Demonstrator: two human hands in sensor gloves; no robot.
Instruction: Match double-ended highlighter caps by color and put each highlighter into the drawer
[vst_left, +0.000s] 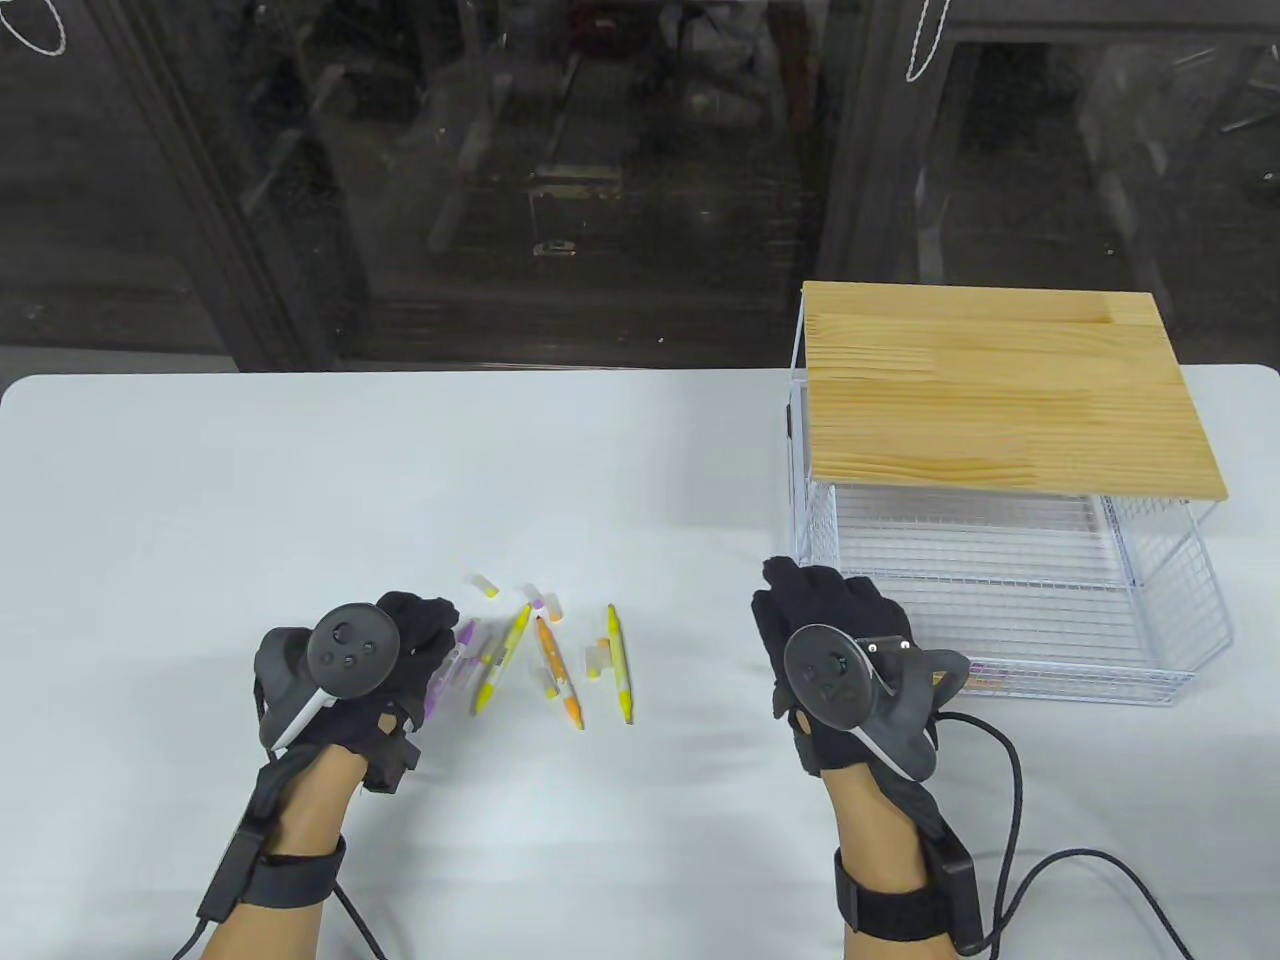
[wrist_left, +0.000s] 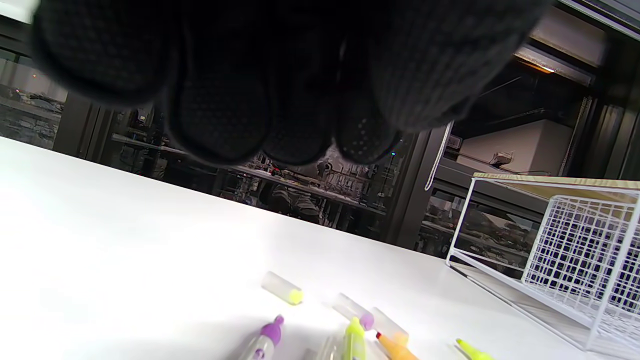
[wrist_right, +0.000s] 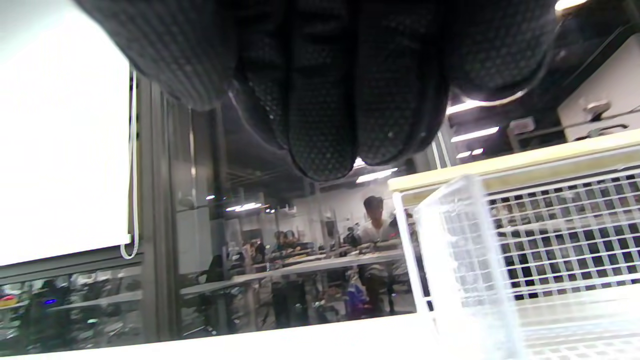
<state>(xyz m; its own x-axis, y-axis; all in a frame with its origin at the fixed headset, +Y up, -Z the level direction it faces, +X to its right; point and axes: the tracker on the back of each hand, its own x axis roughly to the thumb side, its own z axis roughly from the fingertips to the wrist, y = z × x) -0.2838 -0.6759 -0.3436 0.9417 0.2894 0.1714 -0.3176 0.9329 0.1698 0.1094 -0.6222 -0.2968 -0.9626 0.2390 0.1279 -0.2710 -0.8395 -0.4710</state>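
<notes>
Left hand (vst_left: 400, 640) hovers at the left edge of the highlighter cluster, fingers curled loosely above the purple highlighter (vst_left: 447, 672). The wrist view shows nothing held: grip released. Right hand (vst_left: 830, 640) sits just beside the front-left corner of the wire drawer (vst_left: 1150, 690), fingers curled downward, holding nothing; grip also released.

Task items on the counter (vst_left: 200, 480), between the hands: yellow highlighter (vst_left: 500, 660), orange highlighter (vst_left: 558, 675), second yellow-green highlighter (vst_left: 620, 665), plus loose caps incl. a yellow-tipped cap (vst_left: 484, 586). The drawer stands pulled out under the wood top (vst_left: 1000, 390); one item appears to lie at its front edge, partly hidden by the tracker.

Step in hand, est.: pick a pen and a matching cap. Recommend pinching the barrel mid-length and checking the tip colour vs. the cap tint before pressing on; caps are translucent and easily confused.

Brands/labels: print on the barrels is too small to read. No other legible writing.
</notes>
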